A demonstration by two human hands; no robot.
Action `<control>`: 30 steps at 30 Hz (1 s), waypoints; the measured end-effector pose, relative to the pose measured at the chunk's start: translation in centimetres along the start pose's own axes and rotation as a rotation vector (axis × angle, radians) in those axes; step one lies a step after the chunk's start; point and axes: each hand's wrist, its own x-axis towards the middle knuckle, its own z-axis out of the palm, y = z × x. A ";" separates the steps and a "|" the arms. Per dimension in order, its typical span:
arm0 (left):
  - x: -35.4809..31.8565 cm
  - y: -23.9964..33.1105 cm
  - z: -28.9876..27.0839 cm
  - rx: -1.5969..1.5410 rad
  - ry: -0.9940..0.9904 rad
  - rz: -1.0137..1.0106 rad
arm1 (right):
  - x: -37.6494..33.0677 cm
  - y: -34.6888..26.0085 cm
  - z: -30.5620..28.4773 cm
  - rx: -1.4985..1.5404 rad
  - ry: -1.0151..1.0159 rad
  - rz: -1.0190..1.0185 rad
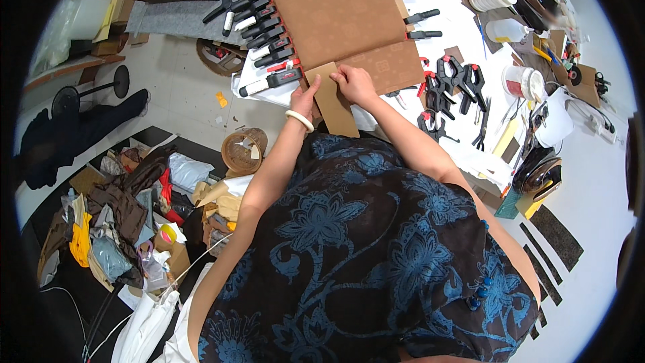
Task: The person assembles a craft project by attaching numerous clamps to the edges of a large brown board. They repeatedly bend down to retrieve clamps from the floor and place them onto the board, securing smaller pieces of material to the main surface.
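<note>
2 hands on 1 tan strip, at 12 o'clock from my body. Strip's long axis approx 11-to-5 o'clock: far end by near part of brown panel, near end pointing twd my blue-flowered top. L hand at strip's 10 o'clock, thumb by edge, other fingers partly hidden, can't tell if gripping. R hand at 1 o'clock, fingers bunched narrow, pinching strip's edge. Clamps along panel's 9 o'clock side; loose black clamps at strip's 3 o'clock.
</note>
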 end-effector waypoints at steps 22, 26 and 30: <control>0.6 -1.6 2.9 0.015 0.346 0.114 | -0.6 -0.8 1.2 0.103 0.343 -0.065; -0.1 -0.9 4.1 -0.031 0.353 0.122 | -0.5 -0.5 0.9 0.146 0.351 -0.046; -0.7 -0.3 4.6 -0.036 0.370 0.084 | -2.9 -0.3 -0.1 0.288 0.404 0.008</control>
